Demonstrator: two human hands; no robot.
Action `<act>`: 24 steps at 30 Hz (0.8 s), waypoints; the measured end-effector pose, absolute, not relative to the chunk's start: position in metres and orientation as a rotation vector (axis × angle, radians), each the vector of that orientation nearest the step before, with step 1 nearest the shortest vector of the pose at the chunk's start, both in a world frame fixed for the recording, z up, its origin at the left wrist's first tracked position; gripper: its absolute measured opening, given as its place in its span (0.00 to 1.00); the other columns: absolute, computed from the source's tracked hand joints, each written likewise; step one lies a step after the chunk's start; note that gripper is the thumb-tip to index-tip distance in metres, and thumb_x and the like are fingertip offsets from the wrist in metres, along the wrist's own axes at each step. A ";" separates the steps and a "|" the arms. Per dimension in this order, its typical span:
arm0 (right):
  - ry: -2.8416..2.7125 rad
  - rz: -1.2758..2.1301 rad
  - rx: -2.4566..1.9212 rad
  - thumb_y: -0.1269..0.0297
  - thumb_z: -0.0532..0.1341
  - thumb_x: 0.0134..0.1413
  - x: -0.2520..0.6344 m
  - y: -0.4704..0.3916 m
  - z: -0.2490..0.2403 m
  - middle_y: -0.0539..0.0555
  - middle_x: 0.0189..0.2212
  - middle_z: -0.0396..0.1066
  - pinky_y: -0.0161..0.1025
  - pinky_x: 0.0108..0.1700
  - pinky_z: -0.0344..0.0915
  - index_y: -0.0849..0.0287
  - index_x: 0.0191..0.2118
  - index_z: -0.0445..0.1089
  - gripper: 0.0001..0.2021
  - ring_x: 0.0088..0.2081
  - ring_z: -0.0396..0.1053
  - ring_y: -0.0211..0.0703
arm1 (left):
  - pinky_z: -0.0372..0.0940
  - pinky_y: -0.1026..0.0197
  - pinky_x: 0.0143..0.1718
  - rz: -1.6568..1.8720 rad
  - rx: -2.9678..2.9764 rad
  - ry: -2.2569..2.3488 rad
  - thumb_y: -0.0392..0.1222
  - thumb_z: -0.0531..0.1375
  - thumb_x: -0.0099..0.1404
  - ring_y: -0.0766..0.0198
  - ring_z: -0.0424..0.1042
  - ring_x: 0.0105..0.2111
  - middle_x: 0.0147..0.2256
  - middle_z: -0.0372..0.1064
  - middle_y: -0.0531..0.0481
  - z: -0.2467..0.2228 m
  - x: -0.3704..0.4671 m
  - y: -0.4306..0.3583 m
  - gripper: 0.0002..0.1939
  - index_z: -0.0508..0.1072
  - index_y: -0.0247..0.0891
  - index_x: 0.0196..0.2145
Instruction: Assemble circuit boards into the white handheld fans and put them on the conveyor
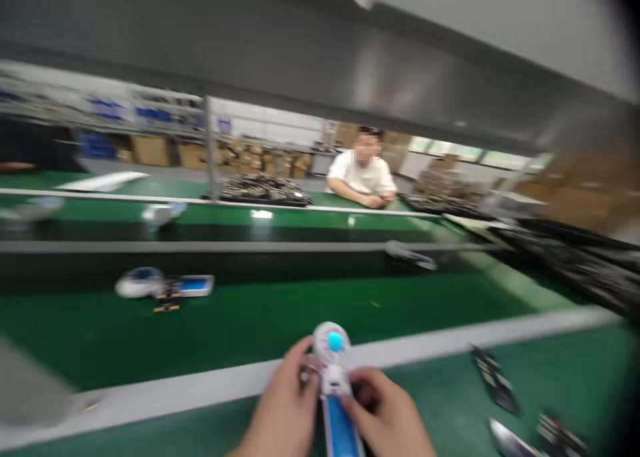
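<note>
The left hand [285, 403] and right hand [389, 410] pinch a white plastic, round-headed device [335, 375] with a blue handle panel, held between their fingers above the green counter [443, 385]. The step looks like handwork at its neck; the next move probably calls for steady, even fingers.

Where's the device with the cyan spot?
Head view, bottom centre: the device is held between the left hand and right hand, by the white rail.
</note>
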State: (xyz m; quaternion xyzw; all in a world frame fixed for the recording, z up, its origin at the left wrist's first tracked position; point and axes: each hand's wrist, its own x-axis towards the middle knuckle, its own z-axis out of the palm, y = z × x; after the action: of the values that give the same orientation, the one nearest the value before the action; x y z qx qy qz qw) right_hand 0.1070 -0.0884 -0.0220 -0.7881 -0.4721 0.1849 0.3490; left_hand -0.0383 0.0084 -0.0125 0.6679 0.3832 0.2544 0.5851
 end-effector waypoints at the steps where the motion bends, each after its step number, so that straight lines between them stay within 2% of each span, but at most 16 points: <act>1: -1.131 0.554 -2.009 0.67 0.63 0.52 0.111 -0.093 -0.020 0.50 0.25 0.75 0.38 0.30 0.70 0.53 0.33 0.73 0.03 0.27 0.74 0.44 | 0.63 0.49 0.58 0.571 1.595 0.918 0.42 0.52 0.68 0.53 0.72 0.52 0.52 0.72 0.40 -0.014 -0.035 0.013 0.23 0.64 0.36 0.60; 2: -1.055 0.566 -1.988 0.67 0.62 0.52 0.114 -0.093 -0.017 0.51 0.27 0.76 0.37 0.32 0.70 0.55 0.32 0.72 0.02 0.29 0.74 0.44 | 0.63 0.49 0.57 0.557 1.625 0.918 0.44 0.52 0.67 0.53 0.72 0.52 0.53 0.71 0.41 -0.015 -0.032 0.016 0.24 0.64 0.37 0.60; 4: -0.989 0.542 -2.000 0.67 0.62 0.51 0.118 -0.089 -0.013 0.52 0.30 0.77 0.37 0.34 0.68 0.57 0.37 0.74 0.06 0.31 0.74 0.45 | 0.65 0.49 0.56 0.521 1.665 0.900 0.46 0.55 0.64 0.52 0.72 0.52 0.55 0.71 0.43 -0.016 -0.029 0.018 0.26 0.64 0.39 0.59; 6: -0.989 0.537 -2.001 0.67 0.63 0.51 0.118 -0.084 -0.009 0.52 0.31 0.78 0.38 0.35 0.66 0.56 0.40 0.77 0.10 0.32 0.74 0.46 | 0.67 0.49 0.55 0.485 1.701 0.900 0.42 0.58 0.60 0.52 0.73 0.52 0.55 0.71 0.44 -0.017 -0.028 0.014 0.29 0.64 0.40 0.60; 9: -1.019 0.582 -1.935 0.67 0.62 0.53 0.117 -0.079 -0.007 0.51 0.28 0.77 0.37 0.33 0.63 0.55 0.35 0.79 0.07 0.31 0.73 0.45 | 0.67 0.49 0.56 0.493 1.817 0.938 0.36 0.59 0.56 0.51 0.72 0.54 0.56 0.71 0.44 -0.018 -0.027 0.006 0.31 0.66 0.41 0.59; 11: -1.000 0.594 -1.884 0.67 0.61 0.54 0.116 -0.077 -0.009 0.51 0.26 0.76 0.37 0.32 0.63 0.56 0.31 0.78 0.07 0.29 0.73 0.44 | 0.66 0.48 0.56 0.510 1.880 0.946 0.35 0.58 0.56 0.51 0.72 0.54 0.55 0.71 0.45 -0.017 -0.025 0.004 0.30 0.68 0.41 0.58; 14: -0.956 0.548 -1.809 0.68 0.60 0.56 0.115 -0.076 -0.011 0.52 0.28 0.75 0.37 0.34 0.65 0.59 0.31 0.77 0.08 0.31 0.72 0.44 | 0.66 0.49 0.57 0.505 1.848 0.916 0.34 0.57 0.56 0.52 0.73 0.53 0.54 0.72 0.45 -0.012 -0.024 0.005 0.30 0.69 0.39 0.58; 17: -0.988 0.514 -1.718 0.68 0.59 0.57 0.114 -0.077 -0.012 0.53 0.31 0.73 0.37 0.39 0.66 0.59 0.32 0.77 0.08 0.34 0.72 0.43 | 0.64 0.49 0.58 0.497 1.764 0.884 0.40 0.58 0.59 0.53 0.72 0.54 0.55 0.71 0.44 -0.008 -0.026 0.010 0.28 0.69 0.38 0.58; 20: -1.048 0.526 -1.636 0.68 0.59 0.57 0.114 -0.079 -0.011 0.53 0.33 0.73 0.38 0.42 0.67 0.58 0.33 0.78 0.09 0.37 0.72 0.43 | 0.65 0.49 0.57 0.493 1.744 0.841 0.46 0.56 0.63 0.54 0.73 0.51 0.51 0.74 0.45 -0.005 -0.027 0.014 0.26 0.70 0.39 0.58; 24: -1.052 0.550 -1.567 0.72 0.60 0.54 0.113 -0.080 -0.011 0.52 0.31 0.71 0.37 0.38 0.67 0.58 0.30 0.76 0.07 0.35 0.71 0.42 | 0.67 0.52 0.55 0.477 1.709 0.866 0.45 0.58 0.62 0.53 0.73 0.52 0.52 0.74 0.45 0.000 -0.027 0.016 0.26 0.71 0.39 0.57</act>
State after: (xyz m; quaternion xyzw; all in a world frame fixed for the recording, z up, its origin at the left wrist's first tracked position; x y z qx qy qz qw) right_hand 0.1128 -0.0796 -0.0107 -0.6632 -0.4455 0.2329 0.5545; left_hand -0.0270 0.0160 -0.0002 0.7224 0.3659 0.2017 0.5509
